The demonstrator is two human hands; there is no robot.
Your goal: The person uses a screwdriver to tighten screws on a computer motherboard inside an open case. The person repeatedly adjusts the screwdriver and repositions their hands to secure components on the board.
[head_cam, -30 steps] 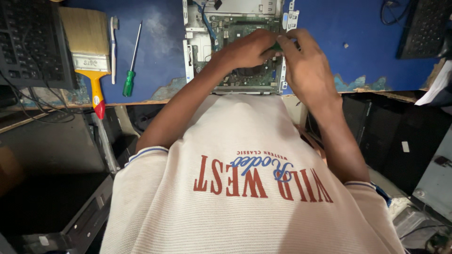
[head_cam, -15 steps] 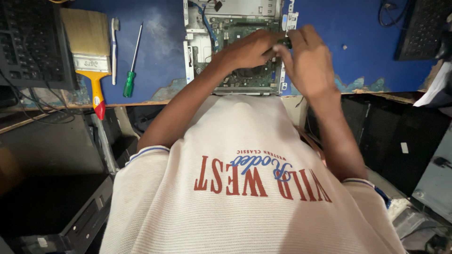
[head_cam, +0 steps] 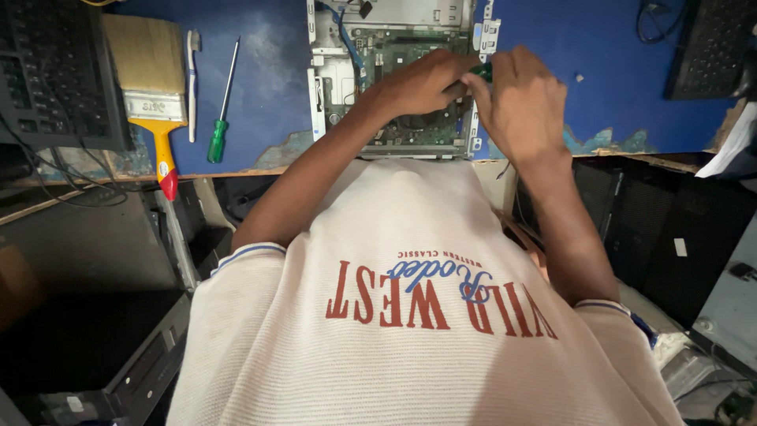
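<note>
Gripping one small green part (head_cam: 482, 72) together, both hands, left (head_cam: 422, 83) and right (head_cam: 522, 106), curl closed over the open computer case (head_cam: 394, 75).

Blue worktop (head_cam: 631, 71), green-handled screwdriver (head_cam: 219, 118), yellow-and-red-handled paintbrush (head_cam: 154, 95), green circuit board (head_cam: 402, 55).

This is a computer repair workshop. An opened desktop computer case (head_cam: 394, 79) with its green motherboard bared lies at the top centre of the frame on a worn blue worktop (head_cam: 268, 87) whose covering peels at the edge. At the upper left lie a wide paintbrush (head_cam: 150, 87), a toothbrush (head_cam: 192, 79) and a green-handled screwdriver (head_cam: 221, 110). Black keyboards (head_cam: 47, 71) sit in both upper corners, and dark computer cases (head_cam: 678, 229) stand below the worktop at right.
</note>
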